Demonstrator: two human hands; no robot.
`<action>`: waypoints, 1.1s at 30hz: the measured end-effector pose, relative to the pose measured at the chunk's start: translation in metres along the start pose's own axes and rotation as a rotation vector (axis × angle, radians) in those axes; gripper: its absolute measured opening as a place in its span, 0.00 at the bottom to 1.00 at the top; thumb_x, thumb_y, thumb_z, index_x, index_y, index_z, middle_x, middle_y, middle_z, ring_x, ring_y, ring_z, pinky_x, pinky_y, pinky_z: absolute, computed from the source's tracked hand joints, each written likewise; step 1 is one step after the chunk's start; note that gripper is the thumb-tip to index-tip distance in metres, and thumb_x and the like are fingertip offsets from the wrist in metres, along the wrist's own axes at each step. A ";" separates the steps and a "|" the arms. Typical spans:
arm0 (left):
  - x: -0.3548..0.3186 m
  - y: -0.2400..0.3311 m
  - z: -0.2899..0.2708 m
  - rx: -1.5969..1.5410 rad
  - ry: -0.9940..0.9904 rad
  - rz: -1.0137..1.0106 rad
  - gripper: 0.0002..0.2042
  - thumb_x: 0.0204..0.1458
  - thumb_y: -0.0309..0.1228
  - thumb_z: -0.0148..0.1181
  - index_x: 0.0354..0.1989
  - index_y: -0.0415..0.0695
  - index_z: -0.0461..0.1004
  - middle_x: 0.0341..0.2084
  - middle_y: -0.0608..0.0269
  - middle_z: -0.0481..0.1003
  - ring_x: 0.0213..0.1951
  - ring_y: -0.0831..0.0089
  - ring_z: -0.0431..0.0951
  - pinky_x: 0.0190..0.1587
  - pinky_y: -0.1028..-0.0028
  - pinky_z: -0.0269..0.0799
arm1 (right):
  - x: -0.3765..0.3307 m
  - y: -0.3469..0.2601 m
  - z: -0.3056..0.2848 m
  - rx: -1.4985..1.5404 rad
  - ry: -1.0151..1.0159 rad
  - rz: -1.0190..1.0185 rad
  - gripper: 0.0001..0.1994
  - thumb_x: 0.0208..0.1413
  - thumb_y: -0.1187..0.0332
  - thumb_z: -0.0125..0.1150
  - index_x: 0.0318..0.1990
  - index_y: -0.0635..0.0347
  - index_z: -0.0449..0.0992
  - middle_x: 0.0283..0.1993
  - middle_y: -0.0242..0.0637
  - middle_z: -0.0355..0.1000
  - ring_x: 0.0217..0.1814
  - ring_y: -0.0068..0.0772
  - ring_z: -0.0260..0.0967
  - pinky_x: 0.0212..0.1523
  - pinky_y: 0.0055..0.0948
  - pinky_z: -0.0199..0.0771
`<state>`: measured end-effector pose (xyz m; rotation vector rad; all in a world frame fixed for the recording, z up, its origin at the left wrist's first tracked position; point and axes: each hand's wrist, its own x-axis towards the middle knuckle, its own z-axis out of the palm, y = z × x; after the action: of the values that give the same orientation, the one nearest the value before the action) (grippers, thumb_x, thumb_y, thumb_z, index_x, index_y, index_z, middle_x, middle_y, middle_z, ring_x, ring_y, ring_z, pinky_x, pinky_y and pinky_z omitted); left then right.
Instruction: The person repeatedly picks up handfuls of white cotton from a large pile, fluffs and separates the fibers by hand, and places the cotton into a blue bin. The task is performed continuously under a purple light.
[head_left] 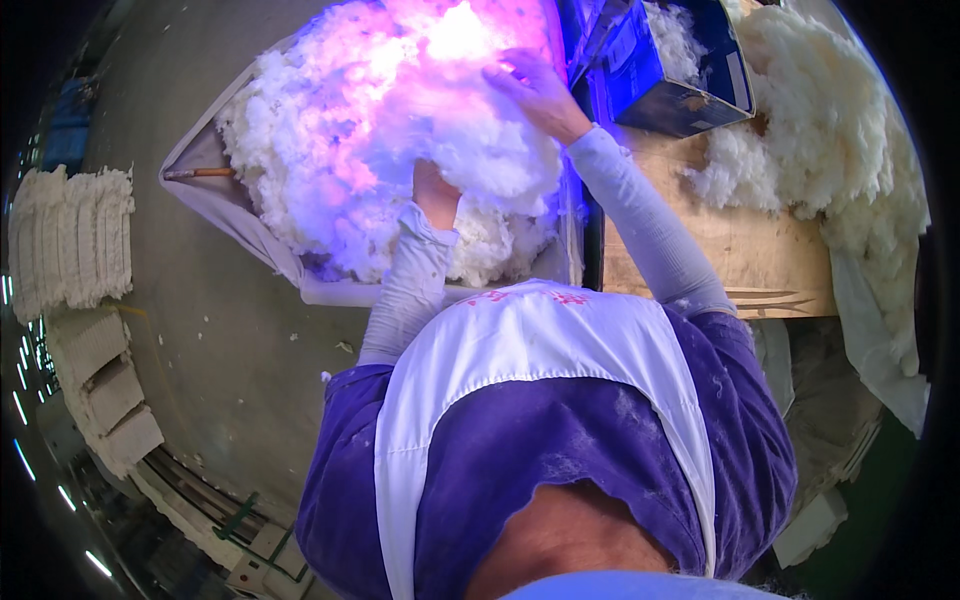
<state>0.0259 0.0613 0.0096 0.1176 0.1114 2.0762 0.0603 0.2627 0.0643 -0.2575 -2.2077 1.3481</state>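
A big heap of fluffy white fibre (pixel 330 150) fills a pale cloth-lined bin in front of me, lit pink and violet by a bright glow at its far side. My left hand (pixel 436 195) reaches into the fibre; its fingers are buried under a loose raised tuft (pixel 470 145). Over the right edge of that tuft is my right hand (pixel 540 97), its visible fingers stretched out to the left and apart, touching the fibre. Whether they grip any of it is hard to see in the glare.
To the right, a dark blue open box (pixel 690 100) containing fibre stands on a wooden table (pixel 700 240). A large pile of fibre (pixel 820 110) lies beside it. The bin's cloth rim (pixel 235 225) has a wooden rod (pixel 200 172). Stacked white fibre slabs (pixel 70 240) stand far left.
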 end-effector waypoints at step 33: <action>0.011 0.003 0.016 0.496 0.262 0.373 0.17 0.58 0.40 0.41 0.49 0.43 0.65 0.41 0.58 0.69 0.43 0.65 0.70 0.46 0.64 0.68 | -0.031 -0.080 -0.025 -0.072 -0.016 -0.466 0.06 0.44 0.74 0.63 0.33 0.59 0.76 0.32 0.34 0.73 0.32 0.32 0.68 0.34 0.27 0.67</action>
<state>0.0196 0.0702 0.0268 0.1775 0.8192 2.3863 0.1088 0.2301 0.1323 0.2323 -2.1532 1.0173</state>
